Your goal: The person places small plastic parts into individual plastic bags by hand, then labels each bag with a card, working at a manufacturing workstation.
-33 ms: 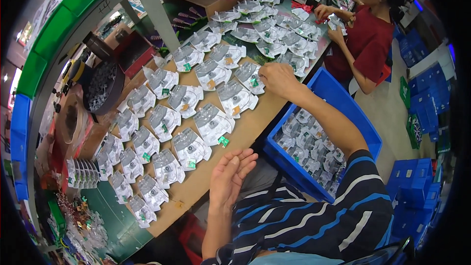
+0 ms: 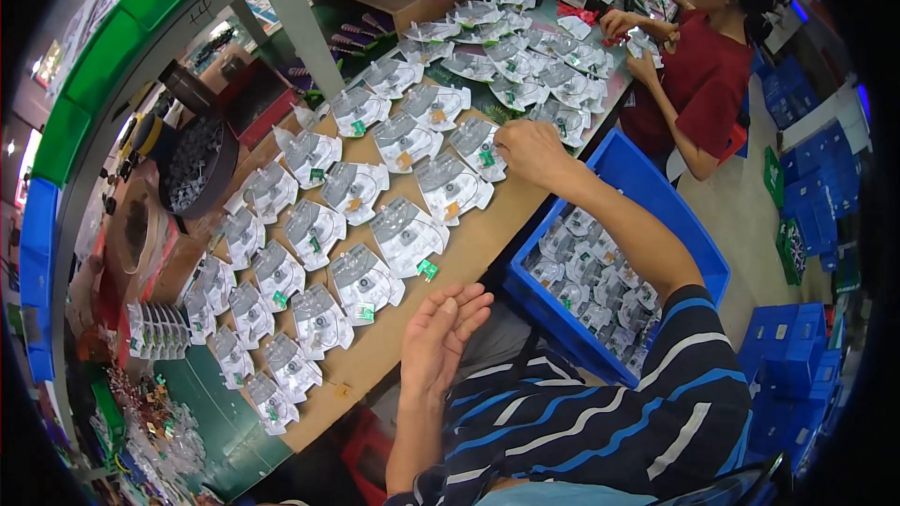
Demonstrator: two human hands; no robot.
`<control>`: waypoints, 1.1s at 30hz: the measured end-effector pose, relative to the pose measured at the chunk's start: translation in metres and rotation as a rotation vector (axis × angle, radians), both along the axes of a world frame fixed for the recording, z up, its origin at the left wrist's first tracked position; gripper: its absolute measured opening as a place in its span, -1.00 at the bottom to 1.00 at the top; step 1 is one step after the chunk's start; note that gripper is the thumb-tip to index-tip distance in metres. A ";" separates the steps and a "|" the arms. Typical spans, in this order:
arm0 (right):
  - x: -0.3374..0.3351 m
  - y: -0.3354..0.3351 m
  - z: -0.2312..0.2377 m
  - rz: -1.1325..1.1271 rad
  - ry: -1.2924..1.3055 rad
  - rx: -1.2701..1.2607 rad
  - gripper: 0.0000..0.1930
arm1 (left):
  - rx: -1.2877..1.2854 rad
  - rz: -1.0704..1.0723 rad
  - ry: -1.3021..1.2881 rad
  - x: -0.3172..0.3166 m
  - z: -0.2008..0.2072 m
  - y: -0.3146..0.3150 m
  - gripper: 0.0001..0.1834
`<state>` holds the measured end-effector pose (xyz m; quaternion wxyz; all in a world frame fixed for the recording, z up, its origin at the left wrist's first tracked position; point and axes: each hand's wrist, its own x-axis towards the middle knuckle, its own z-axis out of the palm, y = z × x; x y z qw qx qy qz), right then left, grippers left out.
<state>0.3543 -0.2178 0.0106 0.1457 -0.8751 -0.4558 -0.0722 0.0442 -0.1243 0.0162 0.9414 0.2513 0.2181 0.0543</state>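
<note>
My right hand [image 2: 536, 152] reaches out over the workbench, its fingers pinched together at the edge of a grey-and-white plastic housing [image 2: 474, 142]. A small green circuit board [image 2: 487, 158] lies on that housing beside my fingertips. Whatever is between the fingertips is too small or hidden to make out. My left hand [image 2: 439, 337] hovers palm up off the bench's near edge, fingers loosely curved, with nothing in it. Closest to it are another housing [image 2: 366, 286] and a green circuit board [image 2: 427, 270]. Rows of similar housings, some with green or orange boards, cover the cardboard [image 2: 412, 305].
A blue bin [image 2: 698, 244] filled with housings stands under my right arm. At the left lie a dark round tub [image 2: 223, 189] of small grey parts and stacked housings [image 2: 157, 330]. A metal post [image 2: 295, 19] rises behind. A co-worker in a red shirt [image 2: 703, 84] handles parts at far right.
</note>
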 end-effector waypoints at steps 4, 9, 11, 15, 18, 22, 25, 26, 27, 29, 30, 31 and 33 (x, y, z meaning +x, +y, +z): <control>0.004 0.002 -0.004 -0.025 0.059 -0.058 -0.87 | -0.026 0.028 -0.011 -0.002 -0.005 0.000 -0.72; 0.006 0.007 0.007 -0.008 0.125 -0.158 -0.85 | -0.006 0.116 -0.022 0.001 0.002 0.002 -0.68; 0.003 0.007 0.010 0.024 0.152 -0.184 -0.84 | -0.005 0.175 -0.020 0.008 0.007 0.004 -0.65; -0.066 0.005 0.065 0.052 0.341 0.181 -0.72 | 0.027 0.357 -0.154 0.021 0.012 0.007 -0.54; -0.138 0.004 0.061 0.313 0.631 0.346 -0.74 | 0.014 0.413 -0.153 0.028 0.010 0.006 -0.53; -0.184 0.015 0.044 0.355 0.652 0.430 -0.78 | 0.008 0.457 -0.157 0.029 0.005 0.004 -0.52; -0.186 0.017 0.032 0.340 0.662 0.413 -0.81 | 0.017 0.468 -0.153 0.025 0.003 0.007 -0.50; -0.186 0.016 0.031 0.339 0.658 0.412 -0.81 | 0.016 0.454 -0.148 0.025 0.002 0.007 -0.50; -0.185 0.015 0.030 0.358 0.662 0.436 -0.82 | 0.013 0.441 -0.143 0.025 0.002 0.007 -0.50; -0.183 0.015 0.031 0.383 0.668 0.459 -0.84 | -0.024 0.430 -0.138 0.024 -0.003 0.010 -0.51; -0.182 0.016 0.033 0.431 0.504 0.521 -0.85 | -0.061 0.414 -0.134 0.023 -0.004 0.012 -0.51; -0.180 0.016 0.034 0.473 0.338 0.579 -0.86 | -0.064 0.413 -0.136 0.023 -0.003 0.013 -0.51; -0.178 0.011 0.041 0.458 0.370 0.577 -0.86 | -0.126 0.432 -0.073 0.023 0.003 0.016 -0.54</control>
